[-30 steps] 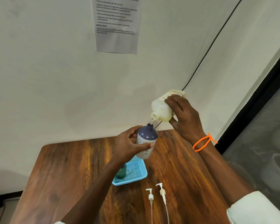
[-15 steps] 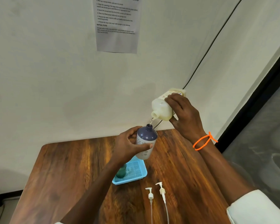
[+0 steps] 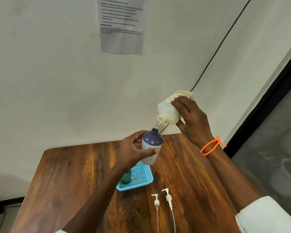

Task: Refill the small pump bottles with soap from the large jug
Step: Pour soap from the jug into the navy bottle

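My left hand (image 3: 133, 149) grips a small bottle (image 3: 151, 145) with a dark blue top and white patterned body, held upright above the wooden table (image 3: 74, 182). My right hand (image 3: 191, 120) grips the pale yellow jug (image 3: 168, 113), tilted with its spout down and to the left. A thin stream of soap (image 3: 157, 125) falls from the spout into the small bottle's open neck. A green bottle (image 3: 126, 178) stands in a blue mesh tray (image 3: 141, 179), partly hidden by my left forearm. Two white pump heads (image 3: 163, 200) with long tubes lie on the table in front of the tray.
A printed instruction sheet (image 3: 122, 26) hangs on the wall behind the table. A black cable (image 3: 217, 52) runs down the wall to behind the jug. A dark frame with glass (image 3: 267, 106) borders the right side.
The jug and the small bottle have barely shifted; the soap keeps flowing into the bottle's neck.
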